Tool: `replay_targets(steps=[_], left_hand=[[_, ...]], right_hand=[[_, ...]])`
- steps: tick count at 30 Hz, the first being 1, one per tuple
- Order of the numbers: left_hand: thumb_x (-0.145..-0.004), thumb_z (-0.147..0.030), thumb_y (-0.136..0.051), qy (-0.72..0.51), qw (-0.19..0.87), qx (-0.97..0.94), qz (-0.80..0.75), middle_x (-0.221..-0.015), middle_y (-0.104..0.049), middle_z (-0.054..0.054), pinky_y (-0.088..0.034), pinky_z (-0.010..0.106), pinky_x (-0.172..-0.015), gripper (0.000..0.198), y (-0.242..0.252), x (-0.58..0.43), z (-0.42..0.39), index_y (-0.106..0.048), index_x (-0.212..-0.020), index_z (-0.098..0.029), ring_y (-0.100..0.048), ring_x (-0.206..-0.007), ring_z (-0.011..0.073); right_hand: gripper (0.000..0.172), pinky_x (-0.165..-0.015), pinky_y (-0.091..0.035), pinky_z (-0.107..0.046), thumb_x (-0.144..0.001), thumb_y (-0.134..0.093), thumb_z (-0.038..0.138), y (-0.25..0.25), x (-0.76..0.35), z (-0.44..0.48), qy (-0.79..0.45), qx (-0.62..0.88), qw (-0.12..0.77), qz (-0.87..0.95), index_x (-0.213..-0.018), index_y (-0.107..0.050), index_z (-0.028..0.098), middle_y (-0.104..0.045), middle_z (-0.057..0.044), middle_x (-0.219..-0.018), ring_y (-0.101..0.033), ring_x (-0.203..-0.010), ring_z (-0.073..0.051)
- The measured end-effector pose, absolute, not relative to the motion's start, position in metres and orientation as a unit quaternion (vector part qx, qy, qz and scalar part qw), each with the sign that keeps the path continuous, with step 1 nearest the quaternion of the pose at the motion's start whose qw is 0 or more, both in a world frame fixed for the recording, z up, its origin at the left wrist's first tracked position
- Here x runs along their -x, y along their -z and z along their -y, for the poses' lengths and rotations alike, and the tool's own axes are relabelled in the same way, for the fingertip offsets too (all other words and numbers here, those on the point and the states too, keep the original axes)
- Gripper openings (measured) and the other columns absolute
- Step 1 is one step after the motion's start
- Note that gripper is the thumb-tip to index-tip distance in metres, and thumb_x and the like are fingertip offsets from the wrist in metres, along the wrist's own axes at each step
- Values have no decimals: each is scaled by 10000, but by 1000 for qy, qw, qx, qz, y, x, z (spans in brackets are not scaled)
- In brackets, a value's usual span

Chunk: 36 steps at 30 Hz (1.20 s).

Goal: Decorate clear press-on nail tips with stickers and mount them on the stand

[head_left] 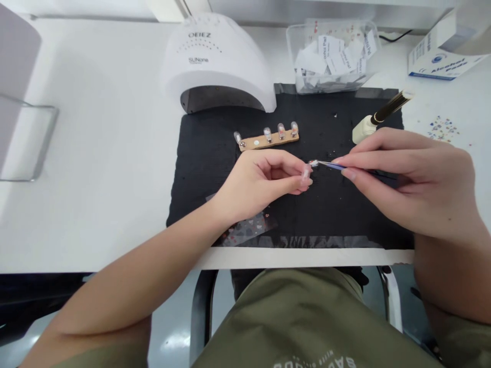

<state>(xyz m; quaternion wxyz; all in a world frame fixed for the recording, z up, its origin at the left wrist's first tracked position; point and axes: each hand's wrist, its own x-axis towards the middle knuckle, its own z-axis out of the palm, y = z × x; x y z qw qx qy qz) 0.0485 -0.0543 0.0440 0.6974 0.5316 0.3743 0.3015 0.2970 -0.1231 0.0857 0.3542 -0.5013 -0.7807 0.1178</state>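
Observation:
My left hand (264, 181) pinches a small clear nail tip (306, 173) on a short metallic holder (314, 163) above the black mat. From the right, my right hand (418, 179) grips slim blue tweezers (337, 166), their pointed end at the holder beside the nail tip. Whether the tweezers touch it is too small to tell. Behind my left hand lies a wooden strip (251, 143) bearing several nail tips on stands, with a bare white dot between them. A clear sheet with small coloured decals (249, 227) lies partly beneath my left forearm.
The white nail lamp (222, 56) stands at the back, left of a clear box of alcohol pad packets (332, 56). A bottle with a dark handle (364, 129) stands behind my right hand. Coloured flakes (443, 129) and an alcohol pads carton (441, 56) are at right.

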Motion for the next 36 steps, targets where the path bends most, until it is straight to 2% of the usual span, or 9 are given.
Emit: replay_targets(steps=[5,9,16,22,28,32,36], left_hand=[[-818,-136,-952,-328,677,-551,-362,-838,-864,1,-749,235,-743,120,-41,-49,53,-872,-880,-202,-846,-754,148],[-824,-178,-971,-349,656,-559,-368,-857,-877,22,-771,302,-808,104,-39,-49,55,-891,-882,-207,-865,-815,185],[-810,-218,-1007,-360,644,-552,-388,-988,-921,36,-779,371,-982,141,-42,-48,57,-932,-930,-225,-899,-960,222],[-866,-185,-970,-378,634,-561,-375,-965,-921,35,-782,333,-947,88,-44,-48,57,-942,-940,-223,-901,-928,203],[-860,-289,-1019,-339,638,-548,-421,-1010,-925,60,-779,291,-788,148,-45,-47,57,-944,-966,-219,-902,-884,215],[-864,-280,-1019,-362,623,-563,-405,-999,-924,49,-786,315,-883,129,-43,-46,57,-947,-959,-231,-903,-932,217],[-849,-345,-1044,-372,601,-576,-412,-1035,-929,53,-790,367,-953,195,-43,-46,58,-951,-981,-234,-903,-961,234]], right_hand=[[286,-647,-564,-347,-1025,-775,101,-86,-296,123,-123,511,363,770,-1069,-900,353,-847,7,-984,-753,-812,-186],[293,-674,-596,-361,-1023,-778,111,-85,-295,122,-136,508,375,763,-1060,-906,372,-850,10,-974,-763,-817,-196],[267,-589,-509,-360,-1024,-784,126,-82,-293,121,-163,519,403,736,-1017,-908,363,-850,9,-960,-710,-757,-180],[270,-584,-504,-335,-1007,-790,115,-81,-294,121,-179,509,407,737,-1015,-910,356,-843,20,-942,-704,-753,-164],[240,-546,-489,-308,-999,-792,139,-83,-293,122,-223,510,398,729,-983,-908,348,-844,25,-923,-686,-707,-150],[215,-510,-454,-289,-986,-806,156,-81,-291,121,-230,518,410,714,-963,-913,341,-844,24,-911,-680,-685,-143],[181,-522,-469,-300,-980,-818,195,-80,-291,120,-243,535,406,700,-951,-920,341,-845,13,-902,-700,-719,-167]])
